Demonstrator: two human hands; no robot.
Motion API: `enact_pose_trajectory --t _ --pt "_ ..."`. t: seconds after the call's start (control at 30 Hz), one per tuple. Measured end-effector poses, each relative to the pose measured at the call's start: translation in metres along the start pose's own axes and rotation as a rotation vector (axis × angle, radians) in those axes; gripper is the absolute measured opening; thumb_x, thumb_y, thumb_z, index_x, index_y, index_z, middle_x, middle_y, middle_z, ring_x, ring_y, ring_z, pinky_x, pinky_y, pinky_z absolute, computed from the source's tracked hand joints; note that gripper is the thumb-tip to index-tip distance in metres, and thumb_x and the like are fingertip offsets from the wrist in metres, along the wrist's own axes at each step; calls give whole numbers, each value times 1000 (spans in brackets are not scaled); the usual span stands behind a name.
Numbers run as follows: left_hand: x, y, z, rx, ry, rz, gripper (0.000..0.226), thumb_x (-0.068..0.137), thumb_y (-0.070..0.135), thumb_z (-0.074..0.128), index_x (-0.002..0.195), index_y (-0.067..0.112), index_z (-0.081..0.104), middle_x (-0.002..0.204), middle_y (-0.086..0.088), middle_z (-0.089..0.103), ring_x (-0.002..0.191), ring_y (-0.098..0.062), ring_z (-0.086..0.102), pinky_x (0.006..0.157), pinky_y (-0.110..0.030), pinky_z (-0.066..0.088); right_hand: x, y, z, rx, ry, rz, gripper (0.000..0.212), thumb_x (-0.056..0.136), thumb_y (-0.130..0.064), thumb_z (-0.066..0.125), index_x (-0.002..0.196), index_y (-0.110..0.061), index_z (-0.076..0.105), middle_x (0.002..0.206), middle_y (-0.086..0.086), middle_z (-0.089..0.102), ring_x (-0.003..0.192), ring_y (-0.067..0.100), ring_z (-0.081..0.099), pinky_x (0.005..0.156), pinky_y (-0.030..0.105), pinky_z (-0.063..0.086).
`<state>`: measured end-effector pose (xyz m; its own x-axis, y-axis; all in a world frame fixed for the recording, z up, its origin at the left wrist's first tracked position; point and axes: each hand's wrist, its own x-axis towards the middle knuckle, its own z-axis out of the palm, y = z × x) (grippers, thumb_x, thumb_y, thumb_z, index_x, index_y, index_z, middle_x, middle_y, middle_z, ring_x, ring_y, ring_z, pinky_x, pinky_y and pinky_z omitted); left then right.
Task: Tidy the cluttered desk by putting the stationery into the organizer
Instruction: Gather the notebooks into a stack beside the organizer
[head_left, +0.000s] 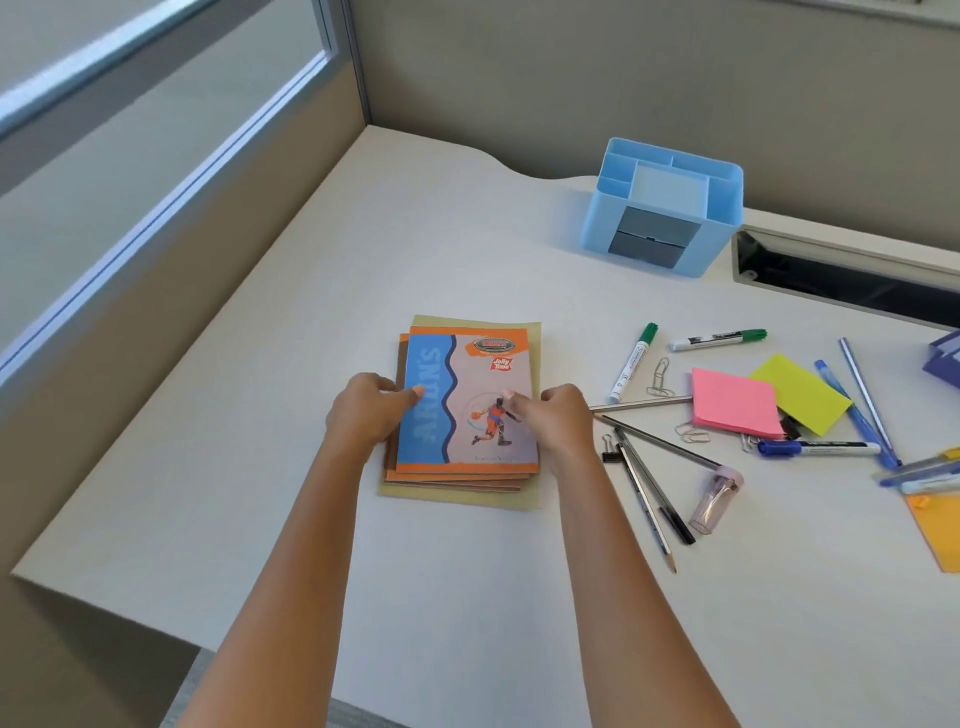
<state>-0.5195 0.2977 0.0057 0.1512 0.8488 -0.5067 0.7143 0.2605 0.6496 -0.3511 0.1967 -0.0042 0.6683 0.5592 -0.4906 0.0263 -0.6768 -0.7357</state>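
A stack of notebooks (467, 379) with a blue and orange cover lies in the middle of the white desk. My left hand (366, 410) grips its left edge and my right hand (558, 415) grips its right edge, thumbs on the top cover. The light blue organizer (613, 218) stands at the back of the desk, right of centre, well beyond both hands. To the right lie two green markers (634, 364), a blue marker (815, 448), pink sticky notes (732, 402), yellow sticky notes (800, 392), several pencils and pens (649, 488), paper clips and a black binder clip (609, 451).
A clear pencil sharpener (714, 501) lies near the pencils. An orange pad (940, 530) and more pens sit at the right edge. A cable slot (852, 275) opens in the desk behind them. Partition walls close the back and left.
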Motion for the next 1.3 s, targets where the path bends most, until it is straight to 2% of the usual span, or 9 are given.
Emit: enact_pose_trajectory --t 0.07,0.23,0.37,0.43,0.57,0.67,0.93,1.13,1.3 --pt "6 3 -4 -96 -139 -35 27 87 39 68 90 14 57 101 -9 70 86 -24 69 78 -41 58 3 1 -1 103 -35 36 34 80 -32 74 95 -3 66 94 13 72 94 34 66 90 48 52" --pt "5 -1 1 -428 -269 -21 30 90 25 66 115 10 58 105 -10 72 88 -25 72 81 -43 59 6 3 2 158 -52 63 44 77 -28 71 115 -15 54 114 9 65 113 33 55 97 48 46" --pt "-4 -2 1 -740 -301 141 30 93 16 61 122 15 54 115 -10 69 94 -24 72 71 -36 61 4 0 -6 328 -20 -91 45 81 -26 72 116 -30 44 123 8 56 113 29 56 89 46 51" --pt "-6 4 1 -797 -307 265 32 95 15 58 126 22 52 118 -5 69 100 -24 70 72 -37 60 2 -8 -11 460 -63 -222 42 88 -18 66 115 -35 38 109 4 67 100 20 66 76 36 52" --pt "-5 24 -2 -764 -293 494 42 98 14 51 134 33 41 125 7 63 111 -16 65 74 -31 58 3 -18 -24 609 -101 -455 55 91 -9 62 130 -34 32 104 2 71 99 11 67 80 30 58" --pt "-3 32 0 -660 -304 607 47 99 7 48 131 40 37 130 12 56 119 -6 57 81 -19 53 2 -16 -28 622 -75 -572 33 89 -3 61 119 -12 52 108 2 69 101 12 66 82 33 55" --pt "2 18 18 -599 -256 630 61 97 -3 45 129 46 29 143 3 40 133 -11 42 92 -21 51 5 -1 -23 648 -156 -625 35 89 -1 62 118 -20 57 116 -2 68 110 15 62 84 25 53" --pt "8 7 35 -562 -89 592 55 100 1 42 149 19 23 144 1 43 133 -12 44 100 -20 47 18 16 -21 552 -173 -615 37 93 -1 57 126 -18 56 117 -7 68 112 11 61 92 26 51" --pt "11 0 44 -534 38 593 51 102 4 40 149 16 29 144 -1 47 133 -18 45 104 -32 47 33 32 -16 429 -150 -569 41 94 -3 54 134 -11 51 126 0 64 117 7 58 99 20 47"
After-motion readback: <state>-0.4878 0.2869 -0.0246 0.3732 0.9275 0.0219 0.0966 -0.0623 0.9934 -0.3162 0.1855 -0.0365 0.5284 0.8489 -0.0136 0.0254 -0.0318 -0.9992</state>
